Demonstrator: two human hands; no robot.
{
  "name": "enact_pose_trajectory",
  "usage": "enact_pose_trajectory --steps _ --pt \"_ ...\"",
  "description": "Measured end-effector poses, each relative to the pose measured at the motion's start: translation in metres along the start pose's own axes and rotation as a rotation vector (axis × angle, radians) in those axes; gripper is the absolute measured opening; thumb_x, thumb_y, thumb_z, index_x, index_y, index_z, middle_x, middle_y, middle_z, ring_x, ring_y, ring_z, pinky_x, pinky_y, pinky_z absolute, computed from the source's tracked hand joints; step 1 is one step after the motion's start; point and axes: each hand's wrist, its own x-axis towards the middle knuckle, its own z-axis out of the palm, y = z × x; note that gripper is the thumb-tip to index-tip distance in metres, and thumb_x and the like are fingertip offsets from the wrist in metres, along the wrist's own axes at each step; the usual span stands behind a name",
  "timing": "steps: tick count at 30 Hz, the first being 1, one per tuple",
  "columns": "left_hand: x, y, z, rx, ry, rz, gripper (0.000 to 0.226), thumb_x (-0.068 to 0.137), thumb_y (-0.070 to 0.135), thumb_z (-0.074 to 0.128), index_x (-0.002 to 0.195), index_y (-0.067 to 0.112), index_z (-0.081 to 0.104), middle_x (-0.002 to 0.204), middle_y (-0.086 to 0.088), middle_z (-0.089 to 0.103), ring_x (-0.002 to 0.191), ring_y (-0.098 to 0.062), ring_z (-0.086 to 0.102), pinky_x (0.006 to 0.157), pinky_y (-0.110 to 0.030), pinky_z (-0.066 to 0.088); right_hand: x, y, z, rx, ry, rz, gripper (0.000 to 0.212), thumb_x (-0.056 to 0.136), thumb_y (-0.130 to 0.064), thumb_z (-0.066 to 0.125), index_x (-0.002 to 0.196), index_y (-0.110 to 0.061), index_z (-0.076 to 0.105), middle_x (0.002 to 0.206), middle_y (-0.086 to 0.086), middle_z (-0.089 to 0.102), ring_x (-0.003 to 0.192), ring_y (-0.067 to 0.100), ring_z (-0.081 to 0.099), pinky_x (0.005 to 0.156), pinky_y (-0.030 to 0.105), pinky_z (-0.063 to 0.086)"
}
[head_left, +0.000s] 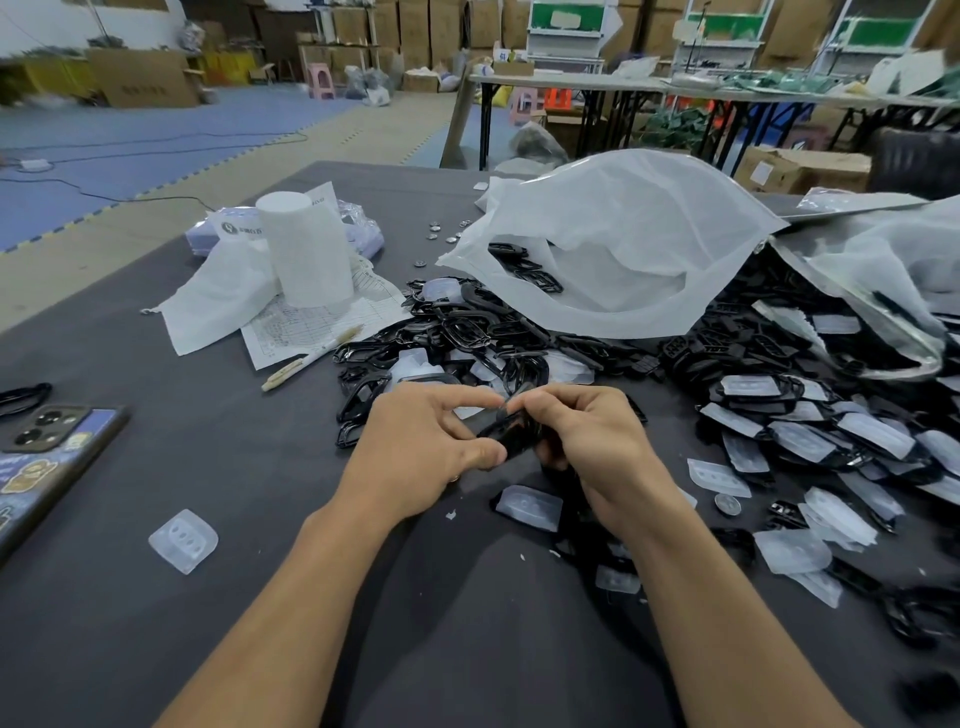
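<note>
Grey cloth covers the tabletop (208, 467), and my phone (47, 441) lies along its left edge. Beside the phone, toward the front edge, one clear pad (183, 540) lies loose and unused. Farther back a white paper roll (306, 249) stands beside a pen (311, 358), which rests on a printed sheet (322, 322).

At the middle of the tabletop sits a heap of bare black frames (457, 332), and I take these as the ones waiting for me. Just in front of that heap my left hand (421, 452) pinches one black piece (511, 434) between thumb and forefinger. My right hand (597, 447) curls round its other end, and the piece sits just above the cloth. My fingers hide whether a pad is already seated in it, so I cannot tell.

Behind my hands a white bag (623, 249) lies open with a few frames inside. Toward the right edge spread the padded pieces (831, 441), black with clear pads on them, and they look finished to me. I judge the job roughly half done, with plenty left in the middle heap.
</note>
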Motion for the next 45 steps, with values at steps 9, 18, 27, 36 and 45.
enact_pose_trajectory --steps 9,18,27,36,45 --pt "-0.002 0.000 0.004 -0.002 0.176 -0.009 0.032 0.064 0.018 0.094 0.082 0.038 0.076 0.062 0.011 0.074 0.046 -0.006 0.062 0.054 -0.017 0.052 0.001 0.000 -0.003 -0.029 -0.096 -0.008 0.025 0.097 -0.011 0.065 0.077 -0.013 0.081 0.060 0.005 0.062 0.047 0.015 0.051 0.042 0.021 0.037" --pt "-0.002 0.002 0.009 -0.023 0.241 0.037 0.046 0.064 0.018 0.095 0.096 0.045 0.076 0.088 0.026 0.076 0.082 0.003 0.071 0.074 -0.013 0.054 -0.004 0.000 0.000 -0.102 -0.040 -0.118 0.015 0.077 0.000 0.080 0.075 -0.015 0.080 0.067 0.005 0.074 0.052 0.008 0.059 0.051 0.018 0.046" --pt "-0.001 0.008 0.005 -0.602 0.057 -0.208 0.040 0.082 -0.019 0.070 0.094 0.018 0.081 0.094 -0.008 0.081 0.080 -0.012 0.076 0.072 -0.024 0.063 -0.001 -0.001 0.000 0.194 0.158 -0.065 0.019 0.080 0.009 0.080 0.074 -0.010 0.077 0.059 0.005 0.068 0.043 0.012 0.051 0.039 0.020 0.038" --pt "0.000 0.006 0.007 -0.733 0.048 -0.153 0.041 0.082 -0.020 0.068 0.081 0.017 0.084 0.089 -0.012 0.081 0.078 -0.016 0.078 0.068 -0.021 0.060 0.000 -0.004 -0.005 0.105 0.135 -0.118 0.026 0.078 0.008 0.081 0.068 -0.015 0.077 0.060 0.007 0.068 0.045 0.013 0.054 0.039 0.021 0.039" --pt "-0.001 0.004 0.012 -0.501 0.177 -0.105 0.036 0.078 -0.011 0.079 0.075 0.024 0.084 0.076 -0.011 0.079 0.064 -0.016 0.072 0.060 -0.025 0.057 -0.002 -0.003 -0.005 -0.084 0.064 -0.090 0.011 0.062 -0.016 0.085 0.069 -0.019 0.077 0.057 0.004 0.068 0.044 0.016 0.053 0.046 0.030 0.044"
